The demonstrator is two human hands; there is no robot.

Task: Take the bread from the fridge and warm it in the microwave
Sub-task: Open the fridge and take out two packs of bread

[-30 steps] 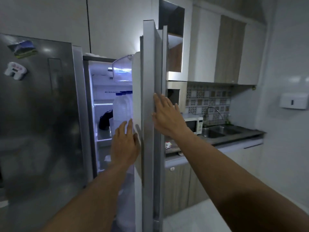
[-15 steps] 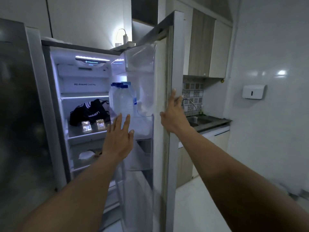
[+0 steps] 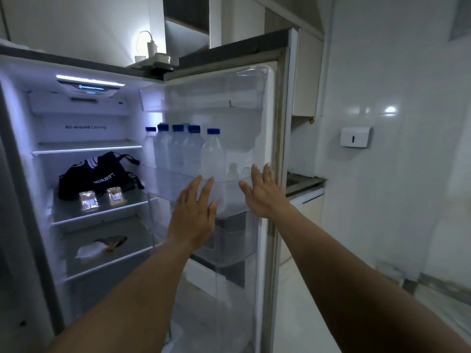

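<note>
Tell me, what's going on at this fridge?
A person stands at the open fridge door, with the left hand and right hand both open and reaching toward the door shelf of water bottles. Neither hand holds anything. Inside, a black bag and two small clear packs sit on one shelf. A wrapped item, possibly the bread, lies on the shelf below, untouched.
</note>
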